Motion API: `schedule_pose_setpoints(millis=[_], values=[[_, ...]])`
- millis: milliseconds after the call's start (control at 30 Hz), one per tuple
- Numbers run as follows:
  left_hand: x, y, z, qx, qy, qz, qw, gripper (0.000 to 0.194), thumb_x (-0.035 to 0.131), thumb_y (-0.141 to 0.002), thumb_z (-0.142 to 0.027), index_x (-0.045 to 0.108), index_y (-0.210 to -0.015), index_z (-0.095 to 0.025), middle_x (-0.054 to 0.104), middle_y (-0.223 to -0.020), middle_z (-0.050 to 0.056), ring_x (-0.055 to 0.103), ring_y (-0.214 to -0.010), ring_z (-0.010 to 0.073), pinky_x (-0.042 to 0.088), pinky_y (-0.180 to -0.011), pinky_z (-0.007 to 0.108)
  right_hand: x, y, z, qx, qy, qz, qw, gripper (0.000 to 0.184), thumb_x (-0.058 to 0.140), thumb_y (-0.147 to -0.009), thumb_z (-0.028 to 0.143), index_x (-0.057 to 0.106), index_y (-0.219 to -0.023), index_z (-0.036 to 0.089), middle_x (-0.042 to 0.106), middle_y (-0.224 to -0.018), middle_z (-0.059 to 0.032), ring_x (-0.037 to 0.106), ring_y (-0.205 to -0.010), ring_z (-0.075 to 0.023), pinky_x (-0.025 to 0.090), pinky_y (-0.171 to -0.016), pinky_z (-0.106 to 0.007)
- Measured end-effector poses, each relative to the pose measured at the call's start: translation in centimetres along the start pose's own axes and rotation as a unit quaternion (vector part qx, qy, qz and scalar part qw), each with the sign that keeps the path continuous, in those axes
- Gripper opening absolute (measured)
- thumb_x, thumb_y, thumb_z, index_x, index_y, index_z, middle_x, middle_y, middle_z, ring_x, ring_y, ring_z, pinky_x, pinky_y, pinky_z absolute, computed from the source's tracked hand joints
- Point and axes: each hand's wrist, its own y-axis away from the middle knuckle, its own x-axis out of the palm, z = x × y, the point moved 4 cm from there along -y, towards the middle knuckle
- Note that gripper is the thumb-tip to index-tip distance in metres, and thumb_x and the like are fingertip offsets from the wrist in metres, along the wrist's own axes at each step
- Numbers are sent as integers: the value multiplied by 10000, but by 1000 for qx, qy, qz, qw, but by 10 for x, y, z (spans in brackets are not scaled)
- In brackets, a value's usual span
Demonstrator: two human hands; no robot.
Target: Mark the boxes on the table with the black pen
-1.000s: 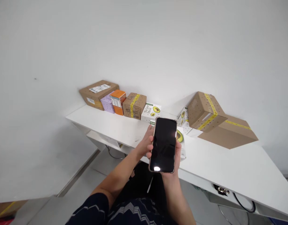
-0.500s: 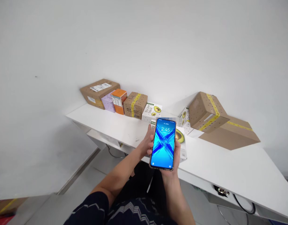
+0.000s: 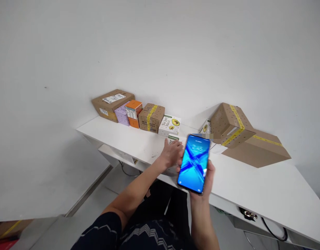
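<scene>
My right hand (image 3: 207,180) is wrapped round a phone (image 3: 194,163) whose blue screen is lit; it hovers tilted over the front of the white table (image 3: 259,187). My left hand (image 3: 172,153) has let go of the phone and rests on a white avocado-print box (image 3: 173,139) lying on the table, fingers curved over it. Most of that box is hidden by the hand and the phone.
Along the wall stand a labelled cardboard box (image 3: 111,103), a purple box (image 3: 121,113), an orange box (image 3: 134,112), a taped brown box (image 3: 151,117) and a white avocado box (image 3: 170,125). At the right a taped brown box (image 3: 230,123) leans on a flat carton (image 3: 256,151).
The phone's dark screen lit up. My right hand then carried the phone to the right, and my left hand left it and settled on the white box.
</scene>
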Motion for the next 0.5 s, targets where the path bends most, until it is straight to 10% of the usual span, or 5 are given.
schedule_pose_setpoints(millis=[200,333,500], values=[[-11,5,-15,25,-30,41,998,265,374,-959,-200,634,-1005,-206,644,-1215,83,521,-1226,266,349,-992,611,-99,45,79,-287,244,-259,889,671,351,-809,574,470,-1364,216,605,-1229,-104,632,-1026,-275,524,-858,-444],[-9,4,-14,9,-17,57,998,270,363,-958,-211,627,-1013,-214,614,-1281,69,476,-1281,255,346,-1002,558,-181,56,106,-211,509,-476,685,679,472,-787,553,491,-1340,159,607,-1187,-138,611,-1039,-303,479,-921,-453],[-9,3,-13,-1,-13,70,997,271,364,-961,-223,626,-1026,-223,606,-1308,53,469,-1298,248,341,-1000,556,-229,35,105,-51,758,-453,467,726,510,-805,503,428,-1407,106,565,-1252,-231,515,-1184,-384,376,-1019,-487]])
